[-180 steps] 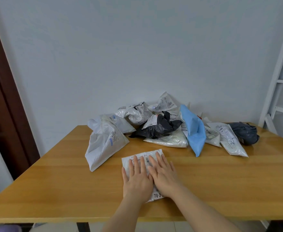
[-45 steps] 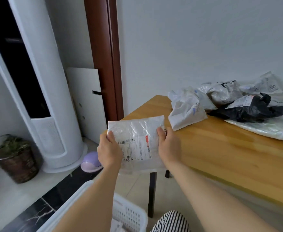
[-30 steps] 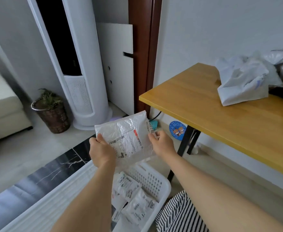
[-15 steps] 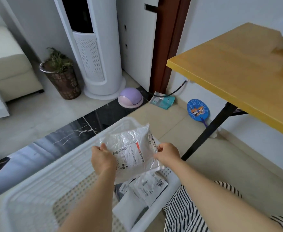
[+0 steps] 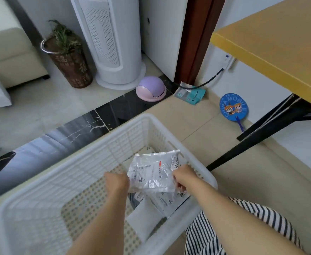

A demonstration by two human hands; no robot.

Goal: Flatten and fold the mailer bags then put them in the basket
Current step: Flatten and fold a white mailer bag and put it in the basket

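Observation:
A folded clear mailer bag (image 5: 152, 173) with a printed label hangs inside the white plastic basket (image 5: 103, 144) on the floor. My left hand (image 5: 117, 182) grips the bag's left edge and my right hand (image 5: 185, 176) grips its right edge. Under the bag, other folded mailer bags (image 5: 162, 203) lie on the basket's perforated bottom, partly hidden by my arms.
The wooden table's corner (image 5: 272, 43) with a black leg (image 5: 257, 138) stands at the right. On the floor lie a blue hand fan (image 5: 233, 108), a purple dome bin (image 5: 151, 88) and a teal packet (image 5: 190, 92). A white tower appliance (image 5: 108, 39) and a potted plant (image 5: 67, 54) stand behind.
My view has swung from the table down to the floor. Both hands have carried the folded bag off the table and lowered it into the basket.

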